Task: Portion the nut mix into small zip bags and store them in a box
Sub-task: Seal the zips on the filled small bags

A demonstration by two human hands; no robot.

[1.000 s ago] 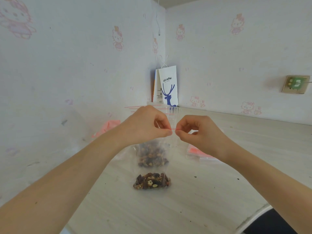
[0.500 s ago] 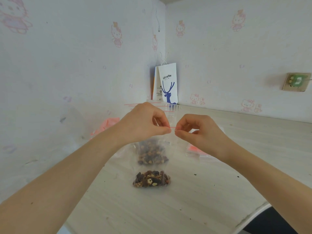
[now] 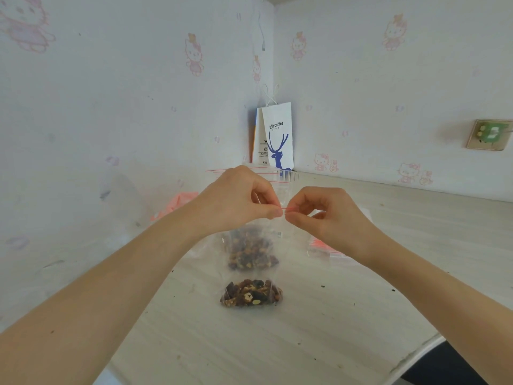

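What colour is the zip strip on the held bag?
Red; the zip strip shows best in head view.

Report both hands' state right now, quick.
Left hand: closed grip, pinching the zip bag's red seal strip.
Right hand: closed grip, pinching the same strip.

The left hand [image 3: 238, 201] and right hand [image 3: 330, 215] cover most of the red zip strip [image 3: 287, 209] of the zip bag [image 3: 251, 245]; only a short piece shows between the fingertips. The right wrist hides part of the stack of empty bags [image 3: 322, 247]. A pink thing [image 3: 177, 201] near the tabletop's left edge is blurred, half behind the left forearm. Small print on the paper bag [image 3: 277, 134] is too small to read. Both forearms run off the frame.
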